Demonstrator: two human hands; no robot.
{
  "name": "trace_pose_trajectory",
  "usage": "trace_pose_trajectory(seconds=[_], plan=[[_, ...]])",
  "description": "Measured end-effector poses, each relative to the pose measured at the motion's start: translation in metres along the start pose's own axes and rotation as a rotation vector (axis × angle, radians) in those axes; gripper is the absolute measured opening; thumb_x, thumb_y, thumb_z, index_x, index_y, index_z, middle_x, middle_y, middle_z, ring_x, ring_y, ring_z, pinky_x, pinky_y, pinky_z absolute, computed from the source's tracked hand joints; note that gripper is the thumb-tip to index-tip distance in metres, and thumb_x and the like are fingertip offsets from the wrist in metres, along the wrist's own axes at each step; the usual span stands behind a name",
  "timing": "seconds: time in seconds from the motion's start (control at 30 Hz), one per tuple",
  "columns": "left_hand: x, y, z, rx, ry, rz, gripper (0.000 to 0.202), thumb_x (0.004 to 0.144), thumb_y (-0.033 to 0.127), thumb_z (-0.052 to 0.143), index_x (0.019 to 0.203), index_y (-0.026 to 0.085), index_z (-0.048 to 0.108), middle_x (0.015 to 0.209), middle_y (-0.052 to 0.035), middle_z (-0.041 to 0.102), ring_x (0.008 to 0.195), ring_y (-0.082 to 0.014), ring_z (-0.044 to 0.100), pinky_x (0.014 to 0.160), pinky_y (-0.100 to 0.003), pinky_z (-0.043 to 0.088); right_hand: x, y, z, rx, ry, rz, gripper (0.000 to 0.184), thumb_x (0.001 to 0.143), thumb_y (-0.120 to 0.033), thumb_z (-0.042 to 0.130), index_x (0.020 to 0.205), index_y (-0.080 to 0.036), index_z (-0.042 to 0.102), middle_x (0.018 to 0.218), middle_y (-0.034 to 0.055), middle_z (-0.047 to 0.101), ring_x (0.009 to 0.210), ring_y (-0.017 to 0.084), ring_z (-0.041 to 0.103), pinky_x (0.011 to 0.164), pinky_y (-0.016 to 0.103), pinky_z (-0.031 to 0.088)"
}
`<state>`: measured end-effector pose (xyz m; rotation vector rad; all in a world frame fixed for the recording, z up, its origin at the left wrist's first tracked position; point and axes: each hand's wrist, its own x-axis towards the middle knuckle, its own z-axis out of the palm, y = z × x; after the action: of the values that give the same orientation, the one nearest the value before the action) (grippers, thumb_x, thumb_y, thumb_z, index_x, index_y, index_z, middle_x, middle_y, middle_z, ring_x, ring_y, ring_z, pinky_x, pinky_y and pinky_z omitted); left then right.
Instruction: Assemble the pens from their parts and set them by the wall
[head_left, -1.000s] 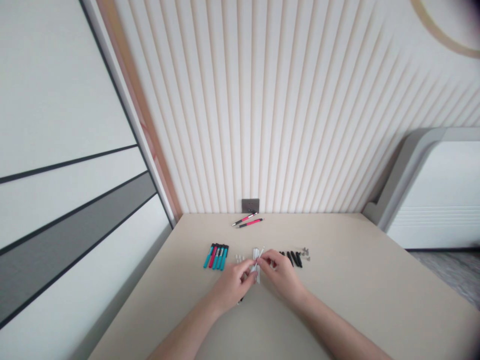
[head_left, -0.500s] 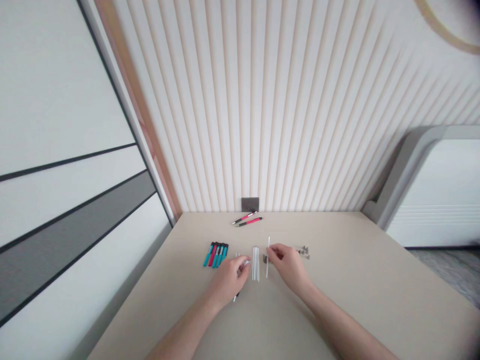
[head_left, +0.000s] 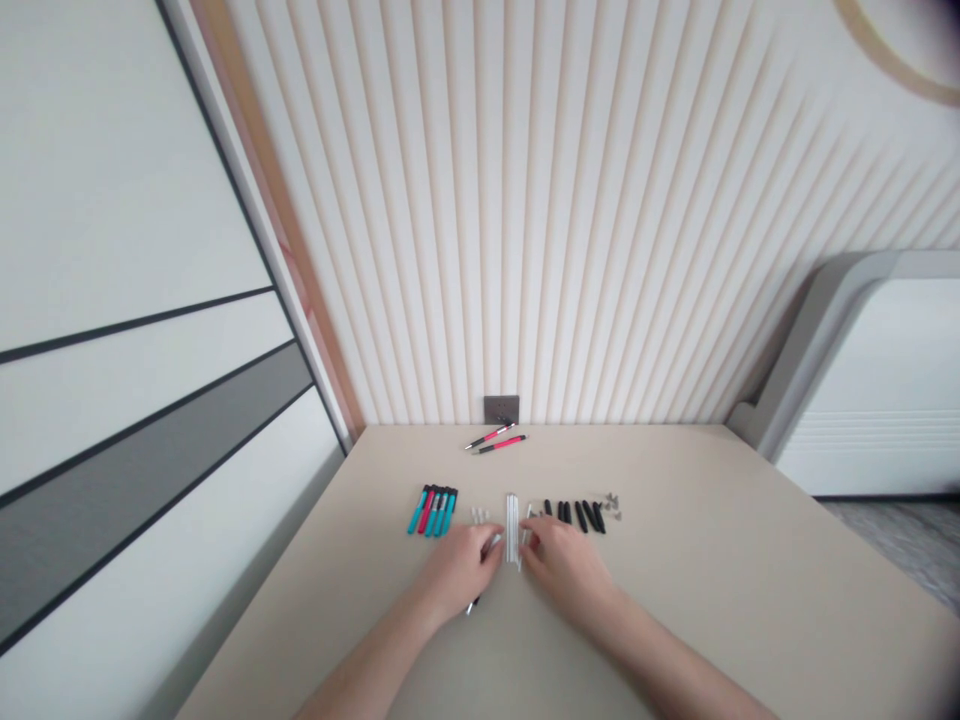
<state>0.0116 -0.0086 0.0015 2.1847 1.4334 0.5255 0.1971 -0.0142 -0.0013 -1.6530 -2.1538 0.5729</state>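
Beside right hand [head_left: 568,562], white rods [head_left: 511,528]

And here's the bench [head_left: 675,580], pale, smooth and matt all the way across! Down the middle lie the white rods [head_left: 511,528], slick-looking plastic, clean and smooth. Over to the teal and red barrels [head_left: 441,514]: hard plastic by the look of it, with a touch of sheen. The black grips [head_left: 580,516] answer with a duller, rubbery-looking finish. Up top, two pens [head_left: 501,446] show coloured plastic and a bright, metallic-looking tip! Behind them, the ribbed wall panel [head_left: 525,200] runs satin-smooth, and the dark socket plate [head_left: 501,409] looks like smooth plastic.
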Motion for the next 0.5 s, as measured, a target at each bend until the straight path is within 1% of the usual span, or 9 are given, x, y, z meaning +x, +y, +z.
trace_pose_trajectory(seconds=[0.13, 0.23, 0.37, 0.5], plan=[[-0.0003, 0.0007, -0.0009, 0.027, -0.017, 0.025, 0.03, 0.091, 0.026, 0.046, 0.106, 0.019, 0.071, 0.082, -0.0092, 0.074, 0.068, -0.0205, 0.065, 0.058, -0.025, 0.039, -0.003, -0.0014, 0.0019, -0.064, -0.02, -0.044, 0.021, 0.087, -0.021, 0.052, 0.099, -0.022, 0.069, 0.098, 0.0064, 0.066, 0.085, 0.019, 0.065, 0.07, 0.025, 0.039], [-0.0009, 0.0011, -0.0017, 0.033, -0.015, 0.041, 0.03, 0.091, 0.025, 0.046, 0.107, 0.02, 0.07, 0.086, -0.0093, 0.074, 0.071, -0.0212, 0.067, 0.059, -0.025, 0.04, -0.0024, -0.0015, 0.002, -0.077, -0.018, -0.081, 0.019, 0.09, -0.022, 0.05, 0.094, -0.021, 0.069, 0.098, 0.0062, 0.064, 0.083, 0.018, 0.064, 0.068, 0.024, 0.039], [-0.0012, 0.0012, -0.0022, 0.039, -0.016, 0.051, 0.03, 0.091, 0.024, 0.046, 0.11, 0.022, 0.069, 0.093, -0.0093, 0.075, 0.079, -0.0231, 0.069, 0.065, -0.026, 0.043, -0.0007, -0.0016, 0.0017, -0.08, -0.009, -0.123, 0.02, 0.091, -0.018, 0.049, 0.098, -0.021, 0.068, 0.099, 0.0053, 0.065, 0.087, 0.017, 0.064, 0.071, 0.024, 0.04], [-0.0007, 0.0019, -0.0028, 0.025, -0.034, 0.054, 0.032, 0.092, 0.024, 0.045, 0.114, 0.024, 0.069, 0.101, -0.0092, 0.075, 0.09, -0.0244, 0.069, 0.074, -0.027, 0.046, -0.0009, -0.0029, 0.0009, -0.064, -0.005, -0.161, 0.025, 0.092, -0.015, 0.046, 0.101, -0.023, 0.068, 0.1, 0.0042, 0.066, 0.09, 0.017, 0.064, 0.074, 0.023, 0.041]])
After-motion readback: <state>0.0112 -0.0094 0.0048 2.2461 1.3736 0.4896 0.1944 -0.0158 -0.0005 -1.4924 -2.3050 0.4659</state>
